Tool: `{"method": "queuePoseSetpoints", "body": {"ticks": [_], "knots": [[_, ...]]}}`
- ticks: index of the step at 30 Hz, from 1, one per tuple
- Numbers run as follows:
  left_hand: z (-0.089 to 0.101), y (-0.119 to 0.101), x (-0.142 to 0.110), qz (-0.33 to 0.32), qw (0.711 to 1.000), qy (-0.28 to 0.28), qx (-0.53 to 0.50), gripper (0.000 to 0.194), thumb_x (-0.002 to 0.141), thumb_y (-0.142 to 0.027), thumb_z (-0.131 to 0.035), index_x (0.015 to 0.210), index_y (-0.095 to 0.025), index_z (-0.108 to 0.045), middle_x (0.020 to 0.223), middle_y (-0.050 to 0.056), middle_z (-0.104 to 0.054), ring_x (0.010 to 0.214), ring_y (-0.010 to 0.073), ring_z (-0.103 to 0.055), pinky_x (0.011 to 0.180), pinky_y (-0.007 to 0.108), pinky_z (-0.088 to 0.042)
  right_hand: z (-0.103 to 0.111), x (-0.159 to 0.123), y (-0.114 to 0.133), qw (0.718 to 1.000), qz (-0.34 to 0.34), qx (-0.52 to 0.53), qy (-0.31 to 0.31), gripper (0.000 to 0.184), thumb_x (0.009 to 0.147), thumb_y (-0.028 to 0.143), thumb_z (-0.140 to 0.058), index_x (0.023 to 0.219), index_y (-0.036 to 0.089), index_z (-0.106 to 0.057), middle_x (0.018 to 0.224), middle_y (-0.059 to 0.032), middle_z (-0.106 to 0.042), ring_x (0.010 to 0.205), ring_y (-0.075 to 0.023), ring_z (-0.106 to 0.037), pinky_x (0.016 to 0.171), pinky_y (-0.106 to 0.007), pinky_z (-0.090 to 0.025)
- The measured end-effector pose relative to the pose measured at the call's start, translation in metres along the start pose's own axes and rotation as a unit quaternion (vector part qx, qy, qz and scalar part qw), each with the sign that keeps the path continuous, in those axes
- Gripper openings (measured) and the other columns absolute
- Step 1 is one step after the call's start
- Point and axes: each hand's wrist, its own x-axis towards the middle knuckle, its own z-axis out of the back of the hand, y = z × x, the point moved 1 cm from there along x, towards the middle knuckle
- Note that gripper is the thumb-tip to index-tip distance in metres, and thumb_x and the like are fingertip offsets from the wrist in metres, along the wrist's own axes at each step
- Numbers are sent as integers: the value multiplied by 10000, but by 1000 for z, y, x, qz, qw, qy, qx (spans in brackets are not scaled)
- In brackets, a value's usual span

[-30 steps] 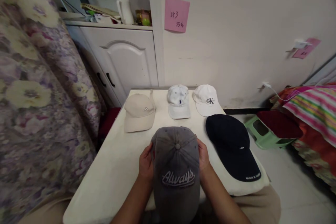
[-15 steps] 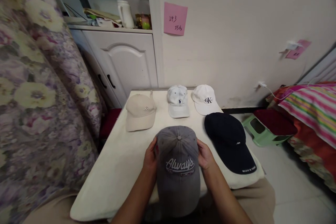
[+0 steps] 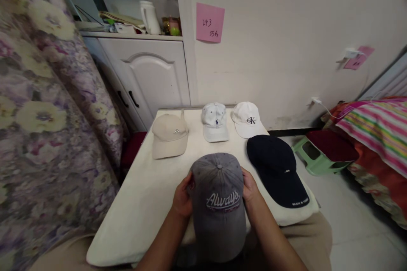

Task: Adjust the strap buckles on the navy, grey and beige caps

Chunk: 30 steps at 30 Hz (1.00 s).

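A grey cap (image 3: 218, 205) with "Always" stitched on its front sits at the near edge of the white table (image 3: 143, 203), brim toward me. My left hand (image 3: 182, 200) grips its left side and my right hand (image 3: 249, 188) grips its right side, fingers curled round the crown. A dark navy cap (image 3: 277, 169) lies just to the right. At the back of the table lie a beige cap (image 3: 169, 135), a pale blue-white cap (image 3: 215, 122) and a white cap (image 3: 248, 119) with a black logo.
A floral curtain (image 3: 41, 114) hangs on the left. A white cabinet (image 3: 149, 76) with clutter on top stands behind the table. A pink note (image 3: 210, 22) is stuck on the wall. A green stool (image 3: 314, 156) and striped bedding (image 3: 375, 131) are at the right.
The grey cap has shifted slightly to the right between my hands and its crown has tipped up a little. The other caps have not moved.
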Motion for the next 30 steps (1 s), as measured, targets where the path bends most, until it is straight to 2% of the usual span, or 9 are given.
{"method": "queuePoseSetpoints", "body": {"ticks": [6, 12, 16, 19, 23, 30], "knots": [[4, -5, 0, -35, 999, 7, -2, 375, 959, -231, -444, 927, -130, -804, 899, 99, -805, 1114, 300, -682, 1097, 432, -431, -4, -4, 5, 997, -54, 55, 17, 221, 787, 413, -686, 885, 220, -732, 864, -44, -795, 1009, -280, -708, 935, -456, -537], [8, -7, 4, -62, 998, 18, -14, 357, 967, -243, -441, 1043, -203, -786, 909, 32, -809, 1130, 249, -678, 1106, 347, -425, -4, -15, 6, 985, -117, 110, 62, 452, 771, 576, -684, 931, 154, -715, 981, -126, -784, 1137, -319, -663, 1007, -506, -482], [5, -6, 3, -53, 998, 22, -16, 386, 969, -246, -427, 1205, -159, -721, 1028, 70, -791, 1156, 272, -662, 1120, 382, -405, 1, -20, 1, 988, -97, 103, 54, 374, 590, 426, -834, 848, 183, -717, 906, -103, -796, 1108, -342, -676, 1007, -516, -479], [2, -6, 0, -41, 999, 8, -19, 406, 973, -261, -423, 1264, -152, -683, 1040, 89, -787, 1151, 280, -664, 1112, 396, -414, 0, -22, 0, 991, -72, 105, 42, 332, 523, 333, -838, 805, 211, -710, 865, -81, -796, 1100, -351, -678, 990, -517, -494], [-1, -5, -1, -30, 999, -8, -24, 408, 984, -268, -405, 1267, -165, -681, 981, 77, -799, 1117, 267, -685, 1088, 382, -442, -3, -24, 0, 992, -58, 105, 29, 301, 515, 311, -810, 785, 225, -710, 825, -86, -791, 1095, -369, -674, 963, -539, -510], [-4, -4, -2, -35, 999, -13, -25, 427, 992, -294, -373, 1214, -150, -708, 980, 86, -799, 1127, 275, -678, 1089, 403, -437, -7, -21, 0, 992, -65, 106, 19, 250, 596, 331, -790, 793, 197, -716, 907, -95, -791, 1081, -343, -684, 959, -514, -521]]}}
